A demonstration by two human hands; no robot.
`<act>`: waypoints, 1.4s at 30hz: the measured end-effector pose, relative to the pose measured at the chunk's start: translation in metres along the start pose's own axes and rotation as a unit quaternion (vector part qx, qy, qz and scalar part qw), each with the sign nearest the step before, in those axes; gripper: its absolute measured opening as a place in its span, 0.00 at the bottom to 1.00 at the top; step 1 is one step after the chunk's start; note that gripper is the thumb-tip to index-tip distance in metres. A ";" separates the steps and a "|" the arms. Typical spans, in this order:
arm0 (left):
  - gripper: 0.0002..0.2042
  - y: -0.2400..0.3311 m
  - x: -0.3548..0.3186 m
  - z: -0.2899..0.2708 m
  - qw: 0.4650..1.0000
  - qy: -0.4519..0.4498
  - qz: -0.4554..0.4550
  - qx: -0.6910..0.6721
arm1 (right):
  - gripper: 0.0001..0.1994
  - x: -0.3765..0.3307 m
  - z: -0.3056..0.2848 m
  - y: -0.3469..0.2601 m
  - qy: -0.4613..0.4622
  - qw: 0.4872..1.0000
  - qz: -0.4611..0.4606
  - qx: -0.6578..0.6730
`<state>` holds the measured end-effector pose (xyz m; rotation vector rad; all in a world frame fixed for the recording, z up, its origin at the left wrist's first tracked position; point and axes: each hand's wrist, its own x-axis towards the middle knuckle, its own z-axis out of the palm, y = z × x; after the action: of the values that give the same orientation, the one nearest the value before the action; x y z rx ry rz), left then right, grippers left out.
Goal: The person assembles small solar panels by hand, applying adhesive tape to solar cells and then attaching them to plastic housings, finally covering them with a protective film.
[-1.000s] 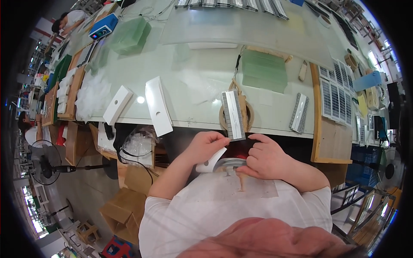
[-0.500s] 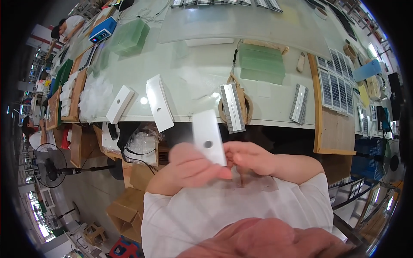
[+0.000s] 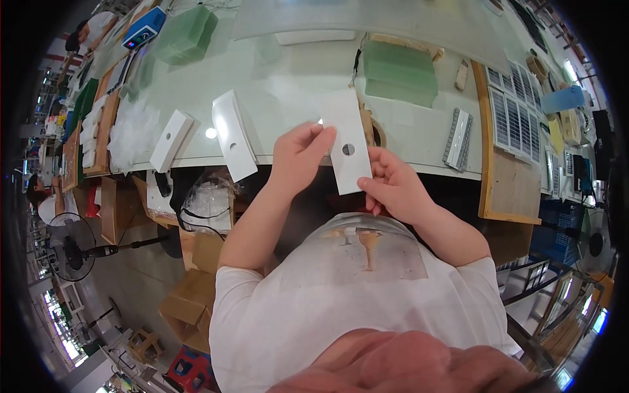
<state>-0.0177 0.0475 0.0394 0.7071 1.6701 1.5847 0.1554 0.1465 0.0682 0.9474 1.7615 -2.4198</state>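
Observation:
A long white card strip (image 3: 346,118) with a round hole stands out over the table's front edge, raised between my hands. My left hand (image 3: 298,160) pinches its left edge, thumb on the near face. Lower down, my right hand (image 3: 396,188) grips the strip's bottom right corner, thumb on top and fingers curled behind. To the left lie a fanned pile of similar white strips (image 3: 232,131) and a thicker white piece (image 3: 171,141) with a hole. A tan tape roll (image 3: 377,131) is partly hidden behind the held strip.
Stacked green glass sheets (image 3: 400,72) sit at back right, with another glass stack (image 3: 187,36) at back left. A grey patterned strip bundle (image 3: 458,141) lies near a wooden frame (image 3: 486,150). Crumpled plastic (image 3: 134,134) is at left. A fan (image 3: 72,245) stands beyond the table.
Both hands have moved up and forward, away from my chest, carrying the white strip over the table edge. My right hand now grips its lower corner.

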 end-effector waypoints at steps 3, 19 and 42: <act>0.10 -0.003 0.009 0.002 0.993 0.032 0.044 0.104 | 0.19 0.001 -0.006 0.010 0.065 0.998 -0.023 -0.004; 0.12 -0.021 0.023 0.005 0.987 0.021 -0.001 0.159 | 0.08 0.008 -0.010 0.028 0.114 0.993 -0.018 -0.025; 0.05 -0.017 0.032 0.008 0.866 0.036 0.358 0.348 | 0.08 0.001 -0.011 0.034 0.206 0.894 -0.163 -0.362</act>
<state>-0.0285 0.0765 0.0186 1.8289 2.2032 1.4223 0.1717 0.1441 0.0366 1.1559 2.8517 -1.4579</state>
